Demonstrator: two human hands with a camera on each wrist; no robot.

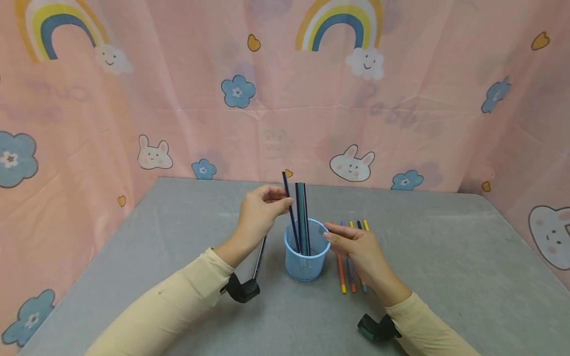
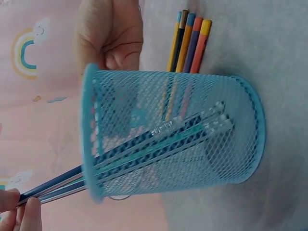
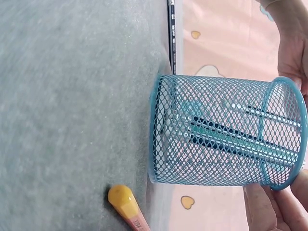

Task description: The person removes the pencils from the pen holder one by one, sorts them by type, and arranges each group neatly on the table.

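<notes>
A light-blue mesh pencil cup (image 1: pixel 305 267) stands upright on the table. My left hand (image 1: pixel 262 211) pinches a dark pencil (image 1: pixel 291 217) near its upper end; the pencil leans left, its lower part inside the cup. Other dark and green pencils (image 1: pixel 302 207) stand in the cup, and through the mesh in the left wrist view metal-banded eraser ends (image 2: pixel 216 126) point down. My right hand (image 1: pixel 362 252) holds the cup's rim on the right side, with fingers (image 3: pixel 276 207) at the rim in the right wrist view.
Several coloured pencils (image 1: pixel 342 277) lie side by side right of the cup, partly under my right hand. Another dark pencil (image 1: pixel 260 259) lies on the grey table (image 1: pixel 445 257) to the left, partly hidden by my left wrist. A pink printed curtain (image 1: pixel 276 123) hangs behind.
</notes>
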